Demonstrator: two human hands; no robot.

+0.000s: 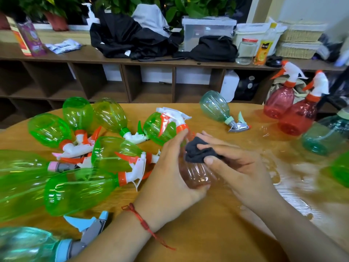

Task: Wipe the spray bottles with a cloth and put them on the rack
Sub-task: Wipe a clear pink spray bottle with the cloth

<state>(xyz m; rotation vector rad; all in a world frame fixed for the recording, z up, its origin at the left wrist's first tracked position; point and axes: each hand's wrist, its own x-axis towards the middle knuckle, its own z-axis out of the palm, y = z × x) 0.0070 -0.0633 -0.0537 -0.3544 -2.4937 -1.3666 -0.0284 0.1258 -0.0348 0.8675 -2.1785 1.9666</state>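
Observation:
My left hand (pixel 170 167) grips a pale pink transparent spray bottle (pixel 196 173) with an orange collar and white trigger head, held over the middle of the wooden table (pixel 207 233). My right hand (pixel 232 163) presses a bunched dark grey cloth (pixel 196 152) against the bottle's upper body. Several green spray bottles (pixel 79 188) lie on their sides in a pile at the left. A teal bottle (pixel 217 108) lies on its side at the far middle. Two red bottles (pixel 296 116) stand upright at the right.
A teal bottle (pixel 28 244) lies at the near left corner, another teal bottle (pixel 324 137) and a green one (pixel 341 169) at the right edge. Behind the table runs a brown cubby shelf (pixel 132 78) topped with black bags, boxes, jars and potted plants.

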